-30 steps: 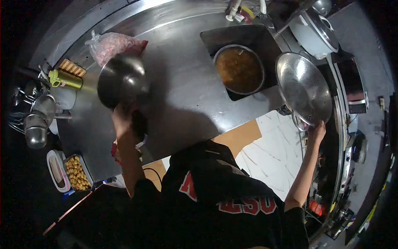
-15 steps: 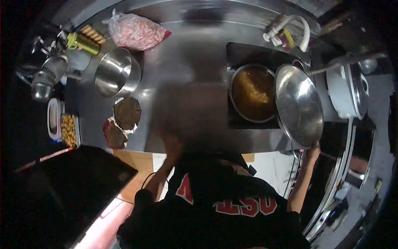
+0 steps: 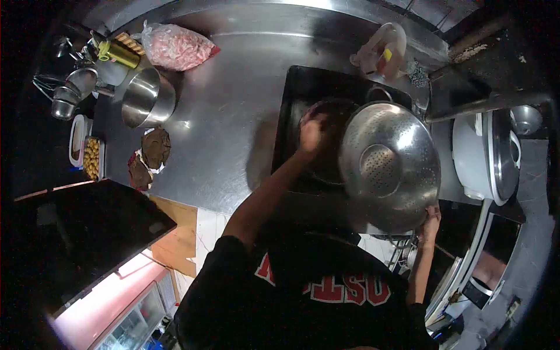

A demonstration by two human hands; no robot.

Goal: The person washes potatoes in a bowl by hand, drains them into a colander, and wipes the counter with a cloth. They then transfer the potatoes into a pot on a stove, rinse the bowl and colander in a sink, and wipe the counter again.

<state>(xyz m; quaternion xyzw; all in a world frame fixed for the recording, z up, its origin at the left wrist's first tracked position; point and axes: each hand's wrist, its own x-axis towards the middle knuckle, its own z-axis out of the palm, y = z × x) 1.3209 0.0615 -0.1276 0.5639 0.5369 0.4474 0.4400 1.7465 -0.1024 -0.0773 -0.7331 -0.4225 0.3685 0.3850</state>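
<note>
1. Firmly grip colander (image 3: 388, 166) rim, right hand (image 3: 431, 219) clamped on its near edge, above sink (image 3: 291, 87);
2. Steady pot (image 3: 326, 162) in sink, right end of counter (image 3: 233, 111); left hand (image 3: 312, 134) curled on rim; tilt slowly.

The colander (image 3: 388, 166) overhangs the pot (image 3: 333, 119), while bare counter (image 3: 233, 116) lies open left of it.

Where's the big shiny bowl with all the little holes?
The colander is on the right of the head view, held by the right hand partly over the pot, beside the white cooker.
</note>
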